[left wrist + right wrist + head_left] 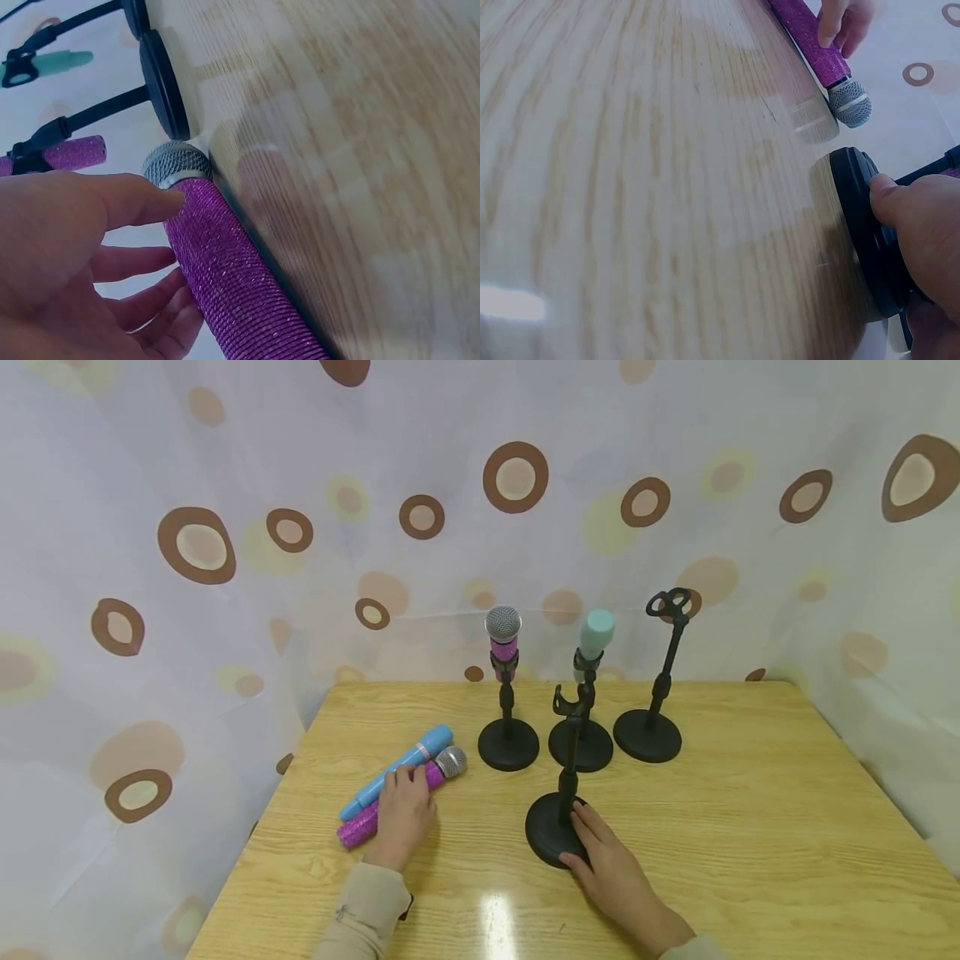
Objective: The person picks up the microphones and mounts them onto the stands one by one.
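My left hand (406, 815) grips a glittery purple microphone (232, 277) with a silver mesh head, which lies slanted at the left of the table. Thumb and fingers sit on opposite sides of its body, near the head in the left wrist view. Right beside it lies a blue microphone (397, 772), partly covered by the purple one and the hand. At the front, my right hand (617, 875) holds the round base of a black microphone stand (551, 831). Its thumb lies on the base's edge (855, 217), the fingers near the pole. The clip atop this stand holds nothing.
Behind stand three more black stands. One bears a purple microphone (503, 625), one a mint-green microphone (597, 631), and the rightmost stand (648, 735) has an unfilled clip. A patterned curtain (450, 435) rises behind the wooden table (750, 827).
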{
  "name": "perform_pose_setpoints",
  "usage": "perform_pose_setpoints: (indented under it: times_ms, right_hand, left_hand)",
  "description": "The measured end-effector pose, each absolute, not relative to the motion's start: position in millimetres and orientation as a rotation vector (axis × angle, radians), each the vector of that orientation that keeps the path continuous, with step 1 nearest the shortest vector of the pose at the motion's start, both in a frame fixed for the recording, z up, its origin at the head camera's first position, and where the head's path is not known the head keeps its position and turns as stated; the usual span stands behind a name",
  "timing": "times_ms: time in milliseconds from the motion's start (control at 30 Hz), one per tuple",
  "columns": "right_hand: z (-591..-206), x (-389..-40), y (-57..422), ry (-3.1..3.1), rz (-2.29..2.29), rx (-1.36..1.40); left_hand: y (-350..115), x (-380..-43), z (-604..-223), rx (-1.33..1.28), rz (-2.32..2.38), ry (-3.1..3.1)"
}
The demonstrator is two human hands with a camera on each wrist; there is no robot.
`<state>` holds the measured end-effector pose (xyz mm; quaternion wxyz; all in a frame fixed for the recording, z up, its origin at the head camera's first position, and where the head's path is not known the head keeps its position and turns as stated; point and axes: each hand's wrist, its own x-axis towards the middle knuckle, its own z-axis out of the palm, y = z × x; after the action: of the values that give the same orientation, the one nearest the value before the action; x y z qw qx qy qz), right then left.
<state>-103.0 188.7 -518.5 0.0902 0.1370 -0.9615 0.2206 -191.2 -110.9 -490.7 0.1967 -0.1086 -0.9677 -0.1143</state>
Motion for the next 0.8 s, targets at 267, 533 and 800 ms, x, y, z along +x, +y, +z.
perform_pose_setpoints:
  times_ms: [267, 533, 800]
  right_hand:
    - [-517.6, -102.6, 188.2, -2.864, 0.668, 0.395]
    - [-518.8, -103.7, 189.7, -2.873, 0.666, 0.391]
    - [-519.9, -103.7, 189.4, -2.861, 0.673, 0.395]
  left_hand:
    - [-108.5, -190.2, -492.8, -0.303, -0.269, -2.732]
    - [-103.3, -190.4, -491.1, -0.249, -0.373, -2.865]
    - [-101.2, -190.6, -491.1, -0.308, -0.462, -2.936]
